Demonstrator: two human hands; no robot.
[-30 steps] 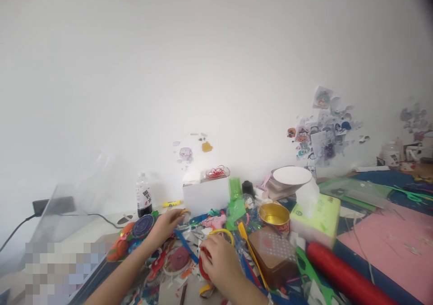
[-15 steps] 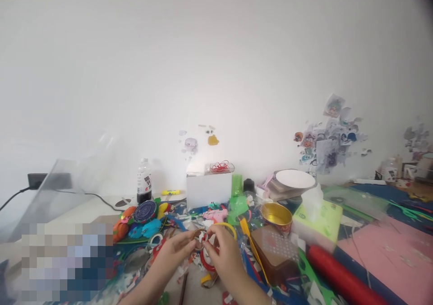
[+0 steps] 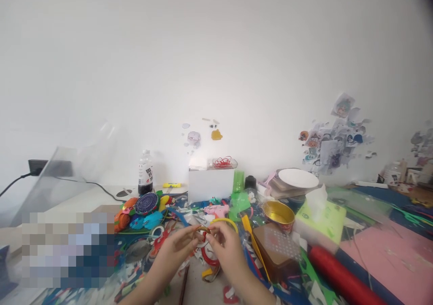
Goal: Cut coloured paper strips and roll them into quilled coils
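Between my two hands, at the bottom middle of the head view, is a small brown-gold ring [image 3: 203, 228] with a bit of red on it. My left hand [image 3: 177, 247] pinches its left side with the fingertips. My right hand [image 3: 227, 247] has thumb and fingers closed at its right side, by the red bit. Fingers cover part of the ring, so its full shape is hidden. Just below my hands lies a red ring-shaped roll [image 3: 210, 259], with a yellow piece [image 3: 207, 273] under it. A yellow ring [image 3: 232, 223] shows behind my right hand.
Scraps cover the blue table. Left stand a dark-filled bottle [image 3: 145, 173] and a coiled blue disc [image 3: 146, 203]. A white box [image 3: 211, 185] is at the wall. To the right are a gold tin [image 3: 279, 212], a brown box [image 3: 275, 248], tissues [image 3: 323, 219] and a red roll [image 3: 341, 275].
The ring has turned in my fingers, and the white bit seen by it before no longer shows. Both hands stay close together. The view has shifted slightly.
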